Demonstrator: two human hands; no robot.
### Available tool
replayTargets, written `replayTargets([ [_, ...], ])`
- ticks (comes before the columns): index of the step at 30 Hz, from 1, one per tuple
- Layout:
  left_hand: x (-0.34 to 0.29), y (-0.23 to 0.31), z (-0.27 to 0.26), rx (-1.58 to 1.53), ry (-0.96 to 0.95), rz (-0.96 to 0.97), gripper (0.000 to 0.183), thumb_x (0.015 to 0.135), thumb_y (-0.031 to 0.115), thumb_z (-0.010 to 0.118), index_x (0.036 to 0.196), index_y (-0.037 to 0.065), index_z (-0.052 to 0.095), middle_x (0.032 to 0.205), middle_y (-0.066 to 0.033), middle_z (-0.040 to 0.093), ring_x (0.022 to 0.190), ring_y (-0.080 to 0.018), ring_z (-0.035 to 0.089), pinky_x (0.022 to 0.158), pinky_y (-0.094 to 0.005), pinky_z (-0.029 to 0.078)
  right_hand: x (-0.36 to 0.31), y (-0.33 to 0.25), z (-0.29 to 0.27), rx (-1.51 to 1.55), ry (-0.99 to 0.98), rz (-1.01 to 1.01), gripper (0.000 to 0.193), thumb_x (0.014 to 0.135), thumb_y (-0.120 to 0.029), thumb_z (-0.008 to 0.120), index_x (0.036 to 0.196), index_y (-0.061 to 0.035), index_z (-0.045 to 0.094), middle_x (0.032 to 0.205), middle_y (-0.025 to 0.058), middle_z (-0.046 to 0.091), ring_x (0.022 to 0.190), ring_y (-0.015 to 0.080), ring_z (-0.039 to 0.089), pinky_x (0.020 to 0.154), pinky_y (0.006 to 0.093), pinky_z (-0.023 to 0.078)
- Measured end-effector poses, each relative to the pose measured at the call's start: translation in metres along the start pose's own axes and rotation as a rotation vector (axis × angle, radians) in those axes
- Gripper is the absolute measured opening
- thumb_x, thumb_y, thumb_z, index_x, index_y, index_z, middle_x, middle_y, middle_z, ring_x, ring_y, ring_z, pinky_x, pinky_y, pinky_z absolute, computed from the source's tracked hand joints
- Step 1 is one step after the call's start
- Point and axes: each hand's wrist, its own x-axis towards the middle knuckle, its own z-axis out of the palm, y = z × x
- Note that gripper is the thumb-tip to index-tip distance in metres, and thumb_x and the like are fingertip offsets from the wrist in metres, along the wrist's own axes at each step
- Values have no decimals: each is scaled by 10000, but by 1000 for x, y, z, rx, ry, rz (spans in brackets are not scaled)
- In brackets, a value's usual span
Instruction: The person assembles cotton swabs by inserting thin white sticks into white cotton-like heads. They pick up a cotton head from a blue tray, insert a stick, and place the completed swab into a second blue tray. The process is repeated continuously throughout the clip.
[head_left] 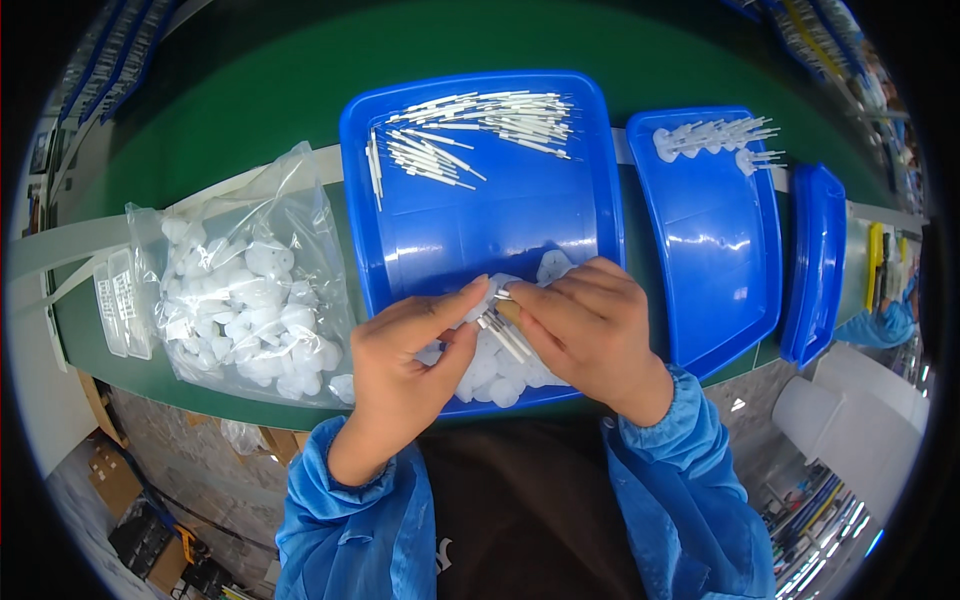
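My left hand (405, 350) pinches a small translucent white plastic piece (487, 298) between thumb and fingertips. Against it, my right hand (598, 318) holds the end of a thin white stick; several more white sticks (510, 342) hang below its fingers. Both hands meet over the near end of a large blue tray (355, 215). Under them lies a heap of loose white plastic pieces (500, 383), partly hidden by my hands. Many thin white sticks with narrow tips (430, 158) are spread at the tray's far end.
Left of the tray, a clear bag (245, 310) is full of similar white pieces, beside a clear plastic container (125, 305). On the right, a second blue tray (715, 270) carries several pieces with sticks attached (705, 137). Narrow blue trays (815, 265) stand farther right on the green table (270, 90).
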Motion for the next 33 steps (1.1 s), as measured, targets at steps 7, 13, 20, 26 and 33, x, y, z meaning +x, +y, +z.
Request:
replayTargets([
  [7, -2, -1, 0, -58, -22, -72, 466, 877, -119, 780, 1308, 53, 829, 981, -118, 833, 834, -111, 741, 778, -269, 604, 4, -7, -5, -88, -20, -23, 245, 821, -126, 895, 1022, -32, 792, 758, 33, 701, 669, 207, 672, 638, 358, 492],
  [13, -2, -6, 2, -112, -33, -37, 464, 892, -70, 789, 1324, 95, 825, 958, -128, 808, 794, -167, 761, 724, -281, 604, 0, -1, -6, 31, -54, 22, 241, 832, -134, 893, 1034, -43, 799, 747, 22, 710, 658, 203, 677, 646, 351, 493],
  [20, 4, 4, 4, -335, -90, -109, 412, 949, 10, 797, 1359, 31, 760, 1284, -130, 769, 1102, -189, 731, 847, -302, 599, -1, -8, -20, -124, -3, 55, 265, 784, -78, 925, 1034, -85, 840, 807, 51, 766, 686, 226, 710, 643, 349, 503],
  [26, 6, 5, 4, -351, -167, -6, 388, 973, 36, 784, 1357, 9, 736, 1283, -108, 708, 1167, -198, 701, 883, -291, 577, -15, -3, -20, 189, 49, 298, 282, 770, -55, 934, 1034, -115, 854, 911, 56, 786, 780, 235, 740, 715, 353, 562],
  [33, 4, -3, 16, -465, -149, -37, 547, 879, -21, 884, 1397, 60, 727, 1351, -92, 710, 1110, -174, 714, 798, -279, 592, -22, -8, -16, 92, 140, 32, 321, 756, -53, 923, 1066, -79, 845, 981, 75, 789, 780, 268, 741, 711, 358, 572],
])
